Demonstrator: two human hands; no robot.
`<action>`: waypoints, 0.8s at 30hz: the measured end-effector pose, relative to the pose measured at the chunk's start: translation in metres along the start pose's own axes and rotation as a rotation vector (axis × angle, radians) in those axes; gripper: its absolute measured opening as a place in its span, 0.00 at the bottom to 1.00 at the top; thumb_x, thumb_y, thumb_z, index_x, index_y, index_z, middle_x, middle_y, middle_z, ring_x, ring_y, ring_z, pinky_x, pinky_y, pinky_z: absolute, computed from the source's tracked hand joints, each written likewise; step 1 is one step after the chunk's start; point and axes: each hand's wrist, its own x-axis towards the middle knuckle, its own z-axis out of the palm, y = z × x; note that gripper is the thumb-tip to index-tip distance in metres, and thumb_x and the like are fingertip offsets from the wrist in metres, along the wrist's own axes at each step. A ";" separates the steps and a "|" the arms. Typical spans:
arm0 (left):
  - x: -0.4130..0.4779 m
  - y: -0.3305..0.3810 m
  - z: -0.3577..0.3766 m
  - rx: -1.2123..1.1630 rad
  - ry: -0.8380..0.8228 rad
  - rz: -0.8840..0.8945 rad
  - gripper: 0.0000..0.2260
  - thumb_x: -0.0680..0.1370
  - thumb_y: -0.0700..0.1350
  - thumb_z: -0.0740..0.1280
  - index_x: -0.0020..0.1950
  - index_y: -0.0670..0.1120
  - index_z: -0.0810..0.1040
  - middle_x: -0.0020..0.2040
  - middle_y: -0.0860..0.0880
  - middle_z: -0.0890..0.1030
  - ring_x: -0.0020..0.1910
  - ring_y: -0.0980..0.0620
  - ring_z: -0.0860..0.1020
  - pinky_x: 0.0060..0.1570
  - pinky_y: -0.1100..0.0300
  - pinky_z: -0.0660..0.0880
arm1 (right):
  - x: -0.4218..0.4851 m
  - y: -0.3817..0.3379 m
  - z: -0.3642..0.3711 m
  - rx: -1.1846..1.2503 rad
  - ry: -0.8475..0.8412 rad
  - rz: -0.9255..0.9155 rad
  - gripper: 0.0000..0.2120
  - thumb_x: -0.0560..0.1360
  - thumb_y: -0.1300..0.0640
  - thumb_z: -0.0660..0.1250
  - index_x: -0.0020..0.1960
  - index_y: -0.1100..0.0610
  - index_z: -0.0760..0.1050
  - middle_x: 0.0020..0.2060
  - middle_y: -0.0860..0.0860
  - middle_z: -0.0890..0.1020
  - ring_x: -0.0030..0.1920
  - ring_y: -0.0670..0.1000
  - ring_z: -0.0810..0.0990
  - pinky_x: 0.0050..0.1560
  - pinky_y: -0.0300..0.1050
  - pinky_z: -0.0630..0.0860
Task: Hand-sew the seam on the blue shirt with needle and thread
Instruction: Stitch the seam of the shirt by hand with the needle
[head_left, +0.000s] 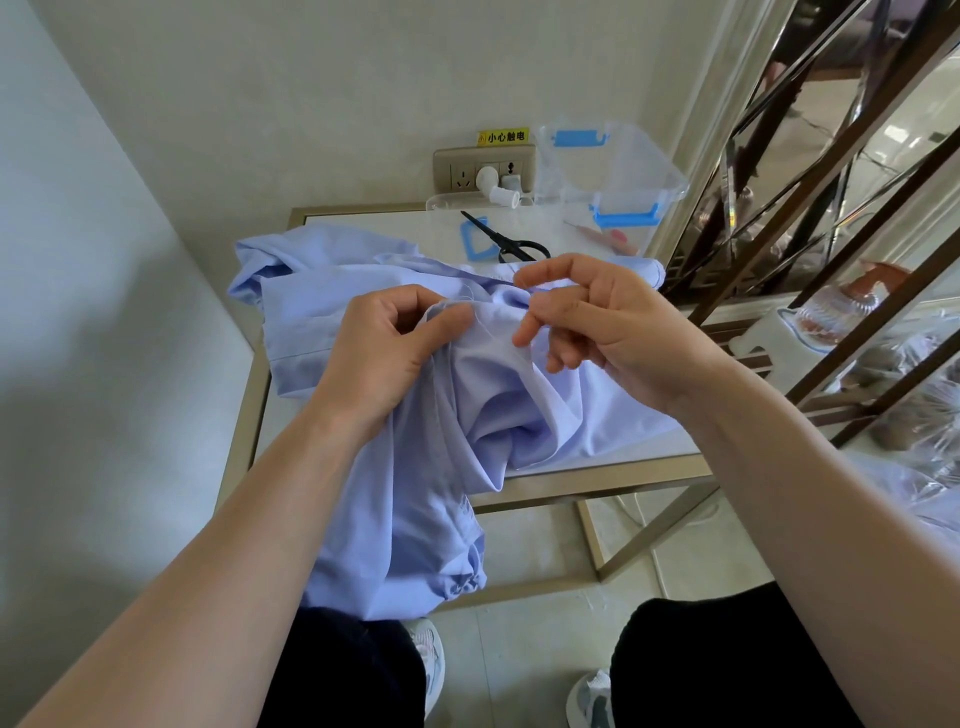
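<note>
Step judged: mid-stitch | pale blue cotton shirt draped off white gold-framed desk, seam fold pinched in left grip | right grip narrow, possibly on needle, cannot tell | next: draw white thread taut, gently.

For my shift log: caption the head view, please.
Left hand pinches the blue shirt seam; right hand, fingers curled, beside the white thread.

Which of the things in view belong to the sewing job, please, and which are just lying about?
In the job: blue shirt, gripped by the left hand; thread at the seam; right hand beside it. The needle is not visible.

Lying about: scissors, blue frame, clear plastic box, on the table behind the shirt.
</note>
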 end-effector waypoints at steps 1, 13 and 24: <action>-0.001 0.000 0.000 -0.002 -0.004 0.003 0.08 0.76 0.43 0.71 0.40 0.40 0.80 0.34 0.52 0.75 0.34 0.59 0.70 0.35 0.70 0.67 | 0.001 -0.001 0.001 0.009 0.019 -0.026 0.03 0.80 0.63 0.63 0.52 0.59 0.74 0.38 0.53 0.85 0.27 0.48 0.73 0.38 0.42 0.78; -0.004 0.002 -0.004 -0.044 -0.025 -0.023 0.09 0.76 0.41 0.71 0.36 0.48 0.80 0.28 0.62 0.76 0.32 0.65 0.70 0.36 0.72 0.67 | 0.013 0.008 0.013 0.002 -0.013 -0.001 0.06 0.69 0.59 0.67 0.40 0.62 0.74 0.34 0.60 0.79 0.35 0.51 0.81 0.37 0.39 0.78; -0.004 0.001 -0.004 -0.079 -0.003 -0.044 0.05 0.76 0.40 0.71 0.40 0.47 0.82 0.32 0.60 0.81 0.35 0.65 0.75 0.40 0.73 0.70 | 0.011 0.011 0.011 -0.020 0.020 0.018 0.08 0.73 0.70 0.64 0.37 0.61 0.71 0.31 0.54 0.82 0.36 0.51 0.83 0.46 0.43 0.79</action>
